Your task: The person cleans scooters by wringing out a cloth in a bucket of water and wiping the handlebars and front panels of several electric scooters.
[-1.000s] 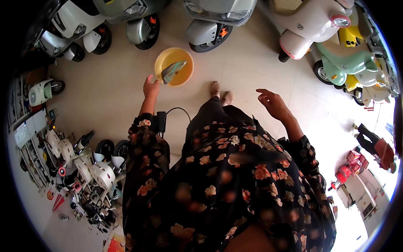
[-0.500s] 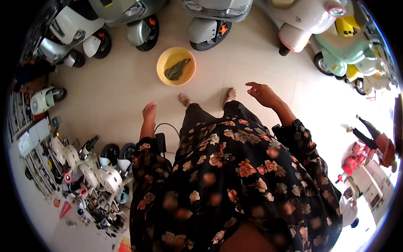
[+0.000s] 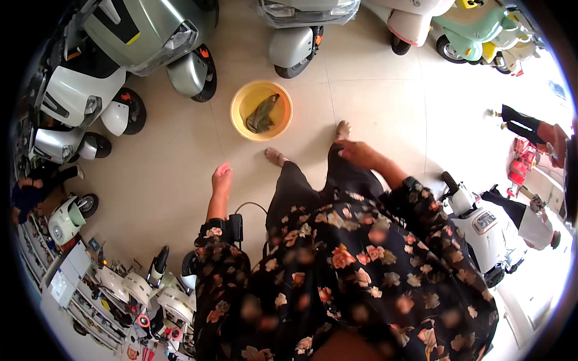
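Observation:
My left hand (image 3: pixel 221 176) hangs free over the floor on the left, its fingers loosely bent and nothing in it. My right hand (image 3: pixel 359 154) is just in front of my right thigh, empty, its fingers slightly curled and pointing left; whether it touches the dark trousers I cannot tell. Ahead of my feet a round yellow basin (image 3: pixel 236 123) sits on the tiles. Inside lies a crumpled dark green cloth (image 3: pixel 262 115), apparently in shallow water. Both hands are well apart from the basin.
Parked scooters line the far side, among them a silver one (image 3: pixel 291 51) and a mint-green one (image 3: pixel 472 30). More scooters (image 3: pixel 174 301) crowd the lower left. At right are a white scooter (image 3: pixel 484 231) and two people. Another person (image 3: pixel 36 192) is at far left.
My view has shifted, and the basin appears slightly lower and farther right. My right hand has come down and inward to the thigh. One leg has stepped, and more of the right side shows.

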